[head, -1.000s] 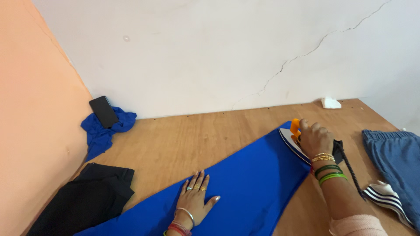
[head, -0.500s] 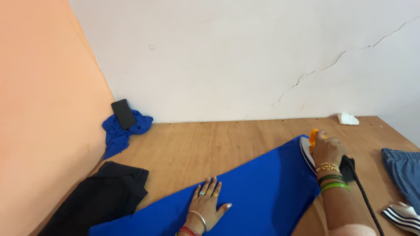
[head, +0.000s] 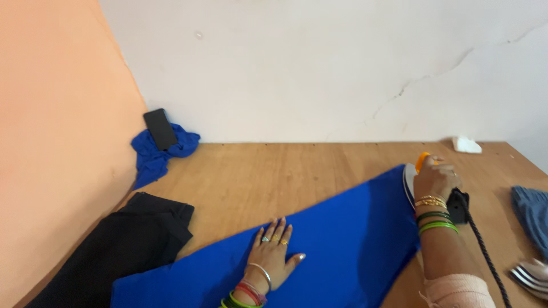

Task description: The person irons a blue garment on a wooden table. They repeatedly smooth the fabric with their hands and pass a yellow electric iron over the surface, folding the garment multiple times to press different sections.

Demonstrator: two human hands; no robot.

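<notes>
A bright blue cloth (head: 337,239) lies spread flat on the wooden table (head: 274,171). My left hand (head: 274,251) rests palm down on the cloth, fingers apart, with rings and bangles on it. My right hand (head: 435,178) grips the handle of an electric iron (head: 412,178) with an orange tip, standing at the cloth's far right edge. The iron's dark braided cord (head: 482,245) trails back along my right forearm.
A black garment (head: 114,251) lies at the left beside the orange wall. A crumpled blue cloth (head: 157,157) with a black phone (head: 160,129) on it sits in the back corner. A small white object (head: 467,145) is at the back right; blue-grey and striped clothes (head: 531,228) at right.
The view has swung to the left and tilted, so the clothes at the right slid toward the frame edge. My right hand with the iron stays at the cloth's right edge; my left hand stays flat.
</notes>
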